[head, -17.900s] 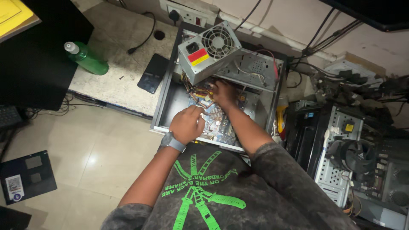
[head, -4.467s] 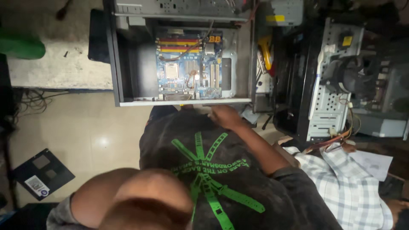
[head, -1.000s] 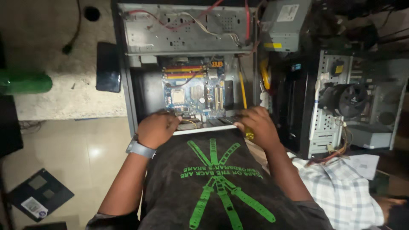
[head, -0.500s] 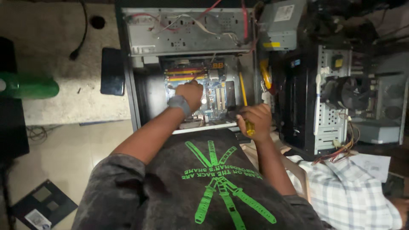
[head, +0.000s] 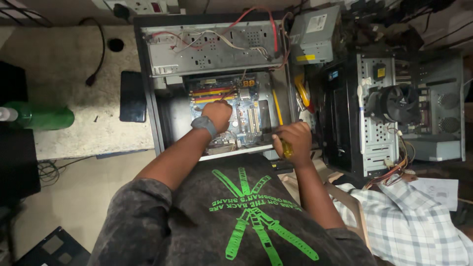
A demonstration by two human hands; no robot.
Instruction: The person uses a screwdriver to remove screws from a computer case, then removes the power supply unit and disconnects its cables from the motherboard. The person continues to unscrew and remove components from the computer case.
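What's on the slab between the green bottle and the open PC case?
In the head view, a flat black phone-like slab lies on the stone top between the green bottle and the open case, close to the case wall. Otherwise bare stone.

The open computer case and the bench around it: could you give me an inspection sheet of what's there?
Surface: pale speckled bench, case at its edge.
Job's things: open computer case; blue motherboard inside; yellow-handled screwdriver.
Clutter: green bottle, black phone, loose power supply.
Hands: left hand over the motherboard; right hand closed on the screwdriver.
Cables: red and white wires across the drive bay; black cable on bench.
Surroundings: second open case with fan; another person's checked sleeve.
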